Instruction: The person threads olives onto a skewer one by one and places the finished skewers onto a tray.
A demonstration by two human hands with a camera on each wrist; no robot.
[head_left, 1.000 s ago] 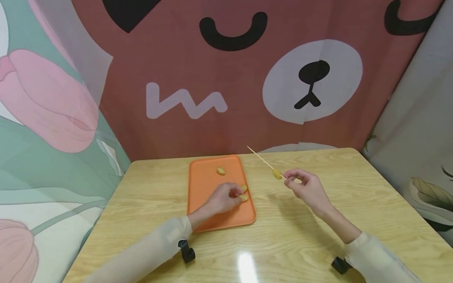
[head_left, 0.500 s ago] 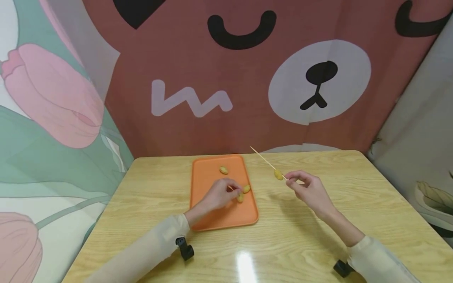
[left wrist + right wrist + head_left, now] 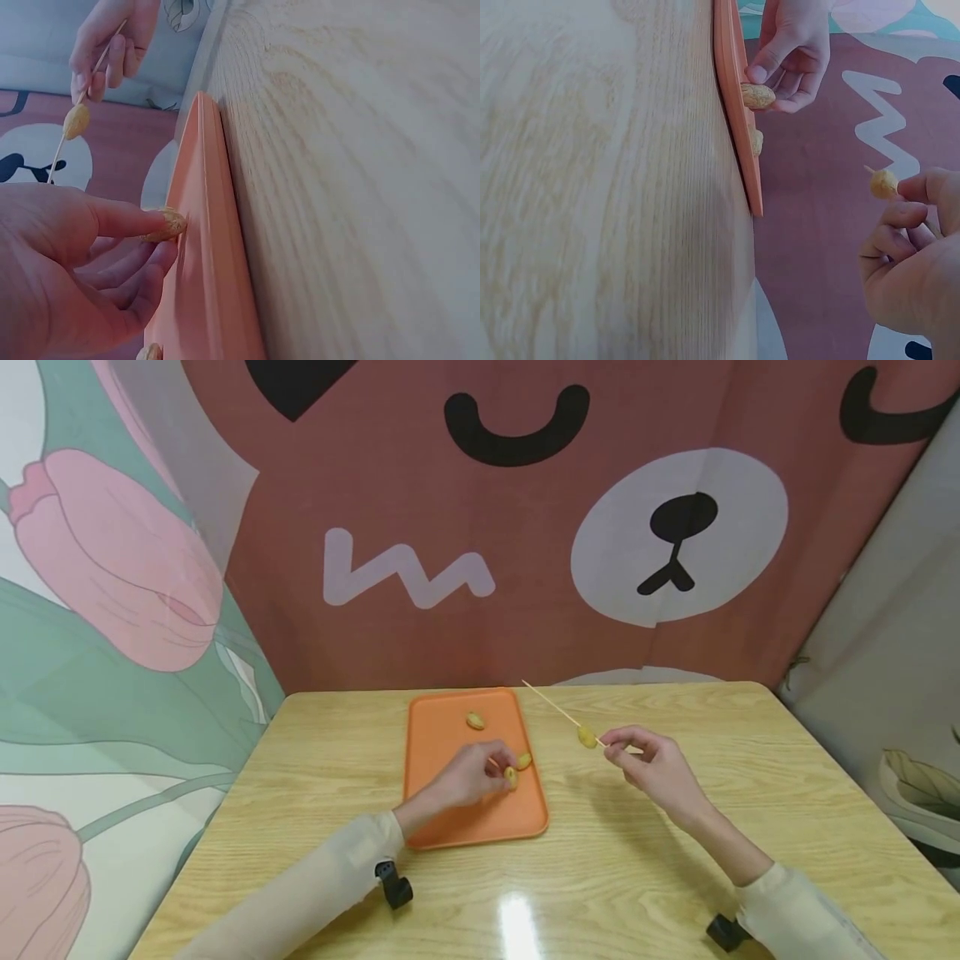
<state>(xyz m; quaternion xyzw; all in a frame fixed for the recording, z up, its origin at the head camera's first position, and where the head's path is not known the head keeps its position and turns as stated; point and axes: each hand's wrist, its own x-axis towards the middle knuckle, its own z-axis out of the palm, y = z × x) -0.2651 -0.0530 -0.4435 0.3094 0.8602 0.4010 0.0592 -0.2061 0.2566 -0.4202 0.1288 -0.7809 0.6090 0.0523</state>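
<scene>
My left hand (image 3: 474, 772) is over the orange tray (image 3: 450, 831), pinching a wrinkled yellow-brown oval fruit piece (image 3: 166, 225) between thumb and fingers. Just behind it a second fruit piece (image 3: 523, 761) lies by the tray's right rim, and a third fruit piece (image 3: 476, 720) rests toward the far end. To the right, my right hand (image 3: 656, 770) holds a thin wooden skewer (image 3: 551, 703) by its near end, above the table. One fruit piece (image 3: 587, 737) is threaded on the skewer close to the fingertips; the long bare part points up and away to the left.
The tray lies on a wood-grain table (image 3: 600, 877) whose far edge meets a wall hanging (image 3: 405, 652) with a bear print. A floral curtain (image 3: 127, 718) hangs at the left. Black wrist cameras (image 3: 393, 885) sit below both sleeves.
The left hand has picked up one of the two fruit pieces by the right rim and turned it in its fingers. The right hand has lowered the skewer slightly; the view has shifted a little.
</scene>
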